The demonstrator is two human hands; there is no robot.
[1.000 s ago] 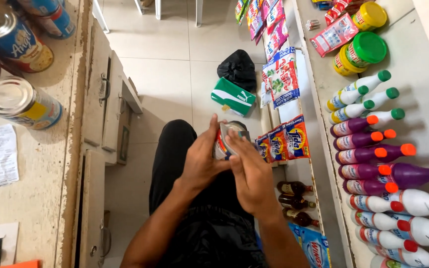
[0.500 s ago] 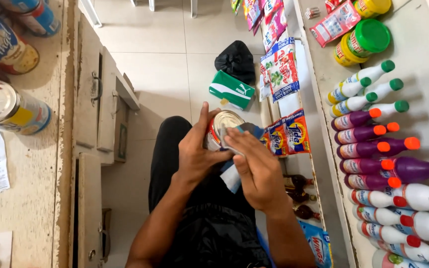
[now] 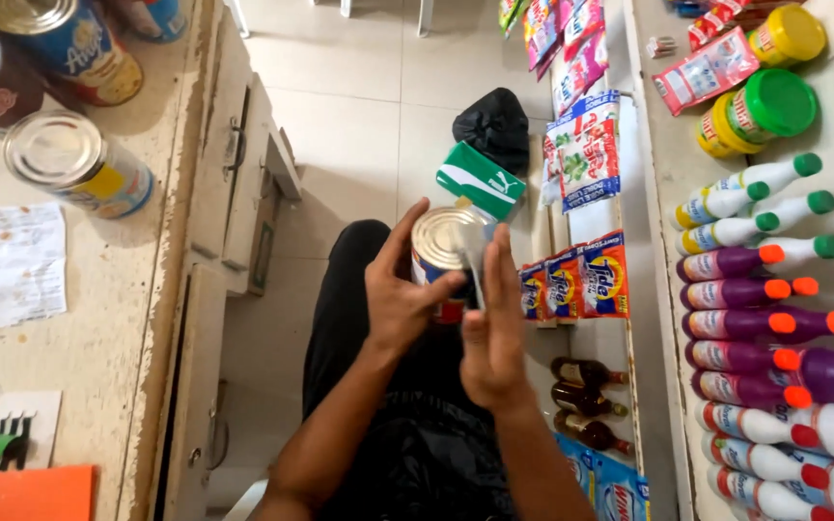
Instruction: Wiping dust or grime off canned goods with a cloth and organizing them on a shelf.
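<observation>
Tin can [image 3: 444,253]: over your lap, silver top tilted up.
Left hand [image 3: 400,301]: your fingers wrap its side.
Right hand [image 3: 492,333]: fingers flat against the can, gripping it.
Desk [image 3: 98,318]: to your left.

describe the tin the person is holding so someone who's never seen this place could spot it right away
Start at the counter on the left, then look to the middle, above the person's lap. There the left hand grips a tin can with a shiny silver top, while the right hand rests against its side. Unlike the other tins on the counter, it is held in the air.
</observation>
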